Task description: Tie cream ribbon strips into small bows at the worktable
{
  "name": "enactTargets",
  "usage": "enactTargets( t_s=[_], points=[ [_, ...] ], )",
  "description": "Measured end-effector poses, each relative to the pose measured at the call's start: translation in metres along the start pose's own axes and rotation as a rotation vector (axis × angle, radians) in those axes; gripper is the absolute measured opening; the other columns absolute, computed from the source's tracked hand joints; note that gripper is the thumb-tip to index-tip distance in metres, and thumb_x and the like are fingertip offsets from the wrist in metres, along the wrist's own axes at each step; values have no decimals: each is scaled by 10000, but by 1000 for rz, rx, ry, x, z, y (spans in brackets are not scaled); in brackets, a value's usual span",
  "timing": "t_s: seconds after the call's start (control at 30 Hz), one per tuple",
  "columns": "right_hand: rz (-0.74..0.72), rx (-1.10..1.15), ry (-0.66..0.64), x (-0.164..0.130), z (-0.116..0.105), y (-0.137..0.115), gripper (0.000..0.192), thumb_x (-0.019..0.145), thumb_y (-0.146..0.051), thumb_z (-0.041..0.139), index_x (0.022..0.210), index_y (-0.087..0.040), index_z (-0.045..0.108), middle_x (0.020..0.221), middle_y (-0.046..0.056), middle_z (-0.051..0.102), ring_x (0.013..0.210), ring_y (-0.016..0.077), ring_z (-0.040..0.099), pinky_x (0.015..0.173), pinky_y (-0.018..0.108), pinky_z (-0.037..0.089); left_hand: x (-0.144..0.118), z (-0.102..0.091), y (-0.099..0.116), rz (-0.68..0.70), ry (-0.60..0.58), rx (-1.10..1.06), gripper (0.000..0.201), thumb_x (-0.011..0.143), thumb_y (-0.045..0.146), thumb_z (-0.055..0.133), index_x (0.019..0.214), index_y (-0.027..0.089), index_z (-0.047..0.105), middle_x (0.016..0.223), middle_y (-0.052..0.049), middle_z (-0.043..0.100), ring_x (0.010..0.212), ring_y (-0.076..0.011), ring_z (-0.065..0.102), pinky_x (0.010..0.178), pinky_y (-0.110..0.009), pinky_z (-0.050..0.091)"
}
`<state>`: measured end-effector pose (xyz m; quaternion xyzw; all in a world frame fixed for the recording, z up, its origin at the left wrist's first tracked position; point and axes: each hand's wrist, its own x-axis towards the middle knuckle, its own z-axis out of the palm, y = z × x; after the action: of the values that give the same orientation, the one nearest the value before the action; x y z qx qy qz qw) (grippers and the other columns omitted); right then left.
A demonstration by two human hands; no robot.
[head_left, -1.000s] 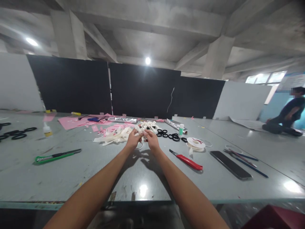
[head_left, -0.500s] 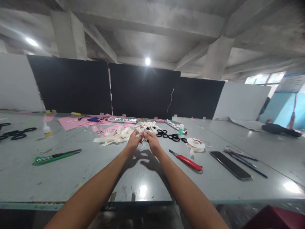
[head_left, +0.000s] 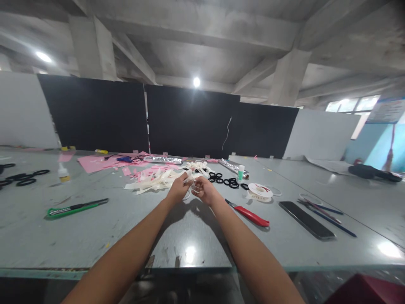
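My left hand (head_left: pixel 179 187) is closed on a cream ribbon strip (head_left: pixel 190 173) above the middle of the table. Close beside it, my right hand (head_left: pixel 205 191) has its fingers curled at the same strip; its fingertips partly hide what they pinch. A thin white ring (head_left: pixel 187 195) shows just under the hands. Loose cream strips (head_left: pixel 155 182) lie in a heap to the left, with another cream bunch (head_left: pixel 198 165) behind the hands. Several black rings (head_left: pixel 232 183) lie to the right, near a ribbon spool (head_left: pixel 260 191) with a white face.
A red-handled cutter (head_left: pixel 251 216), a black phone (head_left: pixel 305 219) and scissors (head_left: pixel 329 215) lie to the right. On the left are a green cutter (head_left: pixel 76 207), a small glue bottle (head_left: pixel 63 173) and pink sheets (head_left: pixel 95 162). A glue stick (head_left: pixel 241 172) stands behind the black rings.
My right hand has turned and its fingers have shifted from a close pinch to a looser curl. My left hand has moved slightly. The things on the table stay put.
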<state>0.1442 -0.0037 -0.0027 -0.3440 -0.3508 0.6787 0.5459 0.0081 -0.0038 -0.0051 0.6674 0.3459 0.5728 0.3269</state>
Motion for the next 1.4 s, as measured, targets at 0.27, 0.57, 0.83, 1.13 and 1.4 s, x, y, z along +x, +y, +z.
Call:
enactTargets(
  t_s=[0.27, 0.57, 0.83, 1.13, 1.4],
  points=[
    [81, -197, -88, -4, -13, -12, 236, 732, -385, 670, 774, -174, 574, 657, -22, 596, 599, 113, 565, 578, 247, 428, 5, -7, -9, 136, -72, 73, 445, 746, 275, 624, 1186, 212, 601, 1138, -58, 651, 1028, -229, 593, 940, -323, 420],
    [137, -130, -140, -3, -15, -13, 146, 692, -233, 670, 758, -165, 559, 609, -27, 595, 558, 98, 546, 592, 253, 439, 5, -9, -11, 158, -154, 149, 572, 792, 331, 582, 1331, 165, 484, 1226, -90, 607, 1053, -239, 581, 933, -349, 439],
    [-76, -33, -27, 4, -15, -15, 180, 631, -186, 670, 691, -182, 500, 535, -74, 474, 463, 55, 445, 525, 206, 412, 3, -4, -2, 112, -111, 72, 537, 744, 306, 631, 1255, 159, 551, 999, -68, 662, 768, -154, 601, 701, -248, 481],
    [-619, -487, 88, 5, -5, -11, 215, 671, -318, 581, 793, -163, 666, 556, -49, 514, 470, 71, 411, 482, 214, 337, 6, 1, -8, -208, 66, -427, 696, 628, 363, 747, 1250, 183, 493, 622, 52, 526, 482, -67, 455, 511, -198, 396],
    [-573, -535, -37, 3, 0, -2, 301, 673, -350, 619, 909, -171, 672, 534, -65, 468, 475, 72, 384, 482, 210, 358, 7, 1, -11, -255, 59, -541, 698, 594, 352, 779, 1216, 191, 508, 664, 37, 538, 502, -64, 449, 509, -195, 395]
  ],
)
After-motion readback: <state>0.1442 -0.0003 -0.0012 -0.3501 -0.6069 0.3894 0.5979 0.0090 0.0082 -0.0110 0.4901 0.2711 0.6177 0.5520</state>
